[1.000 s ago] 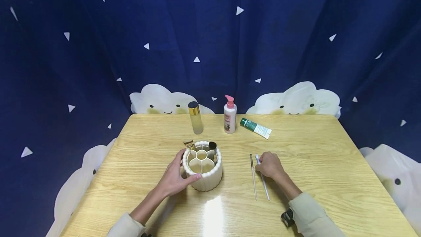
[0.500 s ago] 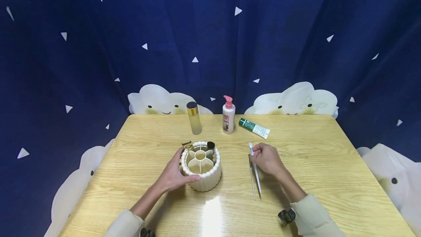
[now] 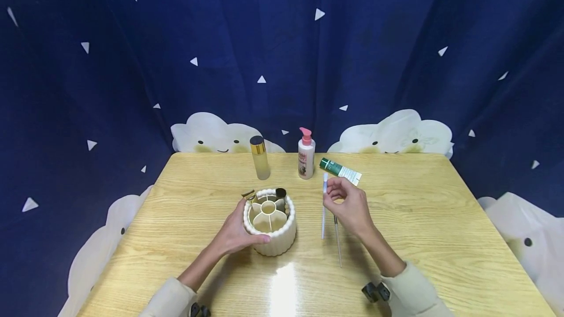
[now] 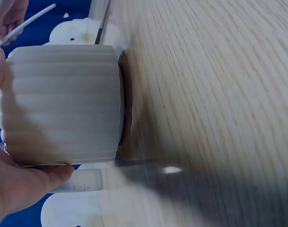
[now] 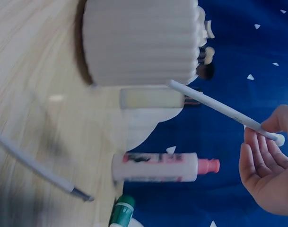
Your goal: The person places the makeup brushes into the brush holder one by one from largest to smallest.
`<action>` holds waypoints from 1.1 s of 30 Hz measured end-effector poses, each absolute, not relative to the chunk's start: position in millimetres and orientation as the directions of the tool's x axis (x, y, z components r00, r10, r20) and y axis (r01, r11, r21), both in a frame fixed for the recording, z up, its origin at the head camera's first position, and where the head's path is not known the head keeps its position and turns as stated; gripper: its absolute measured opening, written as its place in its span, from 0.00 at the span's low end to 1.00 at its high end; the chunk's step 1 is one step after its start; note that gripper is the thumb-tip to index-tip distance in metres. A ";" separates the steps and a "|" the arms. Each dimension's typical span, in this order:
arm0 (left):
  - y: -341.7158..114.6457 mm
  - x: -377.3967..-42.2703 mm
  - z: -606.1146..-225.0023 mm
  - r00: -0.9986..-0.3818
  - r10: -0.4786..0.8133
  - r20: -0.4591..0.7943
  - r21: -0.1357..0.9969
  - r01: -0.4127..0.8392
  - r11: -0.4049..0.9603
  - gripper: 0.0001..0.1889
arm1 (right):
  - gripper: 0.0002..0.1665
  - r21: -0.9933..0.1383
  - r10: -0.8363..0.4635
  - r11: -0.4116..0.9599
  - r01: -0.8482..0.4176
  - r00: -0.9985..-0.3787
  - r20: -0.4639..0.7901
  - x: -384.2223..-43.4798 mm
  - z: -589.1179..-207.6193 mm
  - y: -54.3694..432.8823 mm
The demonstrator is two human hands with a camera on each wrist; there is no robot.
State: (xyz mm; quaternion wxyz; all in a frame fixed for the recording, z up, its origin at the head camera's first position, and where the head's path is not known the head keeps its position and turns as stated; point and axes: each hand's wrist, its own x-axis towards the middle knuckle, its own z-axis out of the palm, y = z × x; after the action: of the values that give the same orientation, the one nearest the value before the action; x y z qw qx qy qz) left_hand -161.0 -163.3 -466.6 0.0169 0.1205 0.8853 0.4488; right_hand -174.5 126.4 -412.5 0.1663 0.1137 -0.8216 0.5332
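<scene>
My left hand [image 3: 238, 233] grips the side of a cream ribbed makeup organizer [image 3: 282, 239], thumb along its front. Inside, the organizer is split into petal-shaped compartments around a round centre. A dark-tipped makeup brush [image 3: 280, 193] and a gold eyelash curler [image 3: 249, 194] stick up at its back rim. In my right hand [image 3: 350, 205] a white makeup brush [image 5: 219, 106] is pinched near its bristle end between thumb and fingers, its handle pointing down and raised off the table. A second, dark-tipped makeup brush [image 3: 338, 246] lies on the table below that hand.
Toward the back of the wooden table [image 3: 198, 175] stand a yellowish bottle with a black and gold cap [image 3: 262, 163] and a white pump bottle with a pink top [image 3: 306, 158]. A green and white tube [image 3: 341, 170] lies right of them. A blue curtain [image 3: 282, 53] hangs behind.
My right hand has picked the white makeup brush up off the table and moved it up and left, toward the organizer. The left hand keeps its grip in the same place.
</scene>
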 end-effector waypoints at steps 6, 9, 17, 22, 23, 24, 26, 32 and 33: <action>-160.0 -160.2 -467.4 -0.975 0.205 0.086 0.795 0.191 0.576 0.56 | 0.14 -0.889 0.021 0.244 -0.388 -0.914 0.404 -169.9 -402.3 115.1; -158.2 -158.5 -467.2 -0.979 0.188 0.085 0.795 0.180 0.579 0.56 | 0.14 -0.900 0.036 0.162 -0.404 -0.909 0.415 -168.1 -398.3 108.2; -153.8 -154.0 -467.1 -0.984 0.146 0.098 0.779 0.167 0.604 0.58 | 0.13 -0.893 0.048 0.062 -0.446 -0.892 0.449 -165.2 -397.8 89.4; -151.4 -153.1 -470.5 -0.986 0.129 0.107 0.793 0.163 0.588 0.58 | 0.13 -0.906 0.019 0.086 -0.414 -0.909 0.417 -164.2 -405.4 81.7; -150.7 -152.8 -470.9 -0.987 0.125 0.106 0.796 0.159 0.585 0.57 | 0.13 -0.908 0.011 0.092 -0.409 -0.911 0.412 -163.8 -407.4 80.7; -150.3 -152.8 -471.3 -0.987 0.120 0.106 0.796 0.156 0.585 0.57 | 0.13 -0.909 0.003 0.100 -0.405 -0.914 0.407 -163.9 -409.8 79.7; -149.4 -152.5 -471.7 -0.989 0.110 0.103 0.797 0.148 0.586 0.56 | 0.13 -0.910 -0.013 0.118 -0.397 -0.917 0.398 -163.7 -414.8 78.0; -148.1 -151.3 -470.1 -0.992 0.090 0.084 0.786 0.121 0.606 0.56 | 0.10 -0.906 -0.058 0.163 -0.391 -0.920 0.387 -162.5 -429.2 73.7; -148.1 -151.0 -469.7 -0.993 0.089 0.084 0.785 0.121 0.608 0.56 | 0.09 -0.904 -0.064 0.171 -0.391 -0.920 0.386 -162.6 -431.4 72.9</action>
State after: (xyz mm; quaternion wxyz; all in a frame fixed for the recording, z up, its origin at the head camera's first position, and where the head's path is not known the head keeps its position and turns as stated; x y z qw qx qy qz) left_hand -151.0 -148.1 -469.7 -0.0182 0.0584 0.8964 0.4391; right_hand -162.6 72.9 -431.4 0.1308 0.1510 -0.7538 0.6259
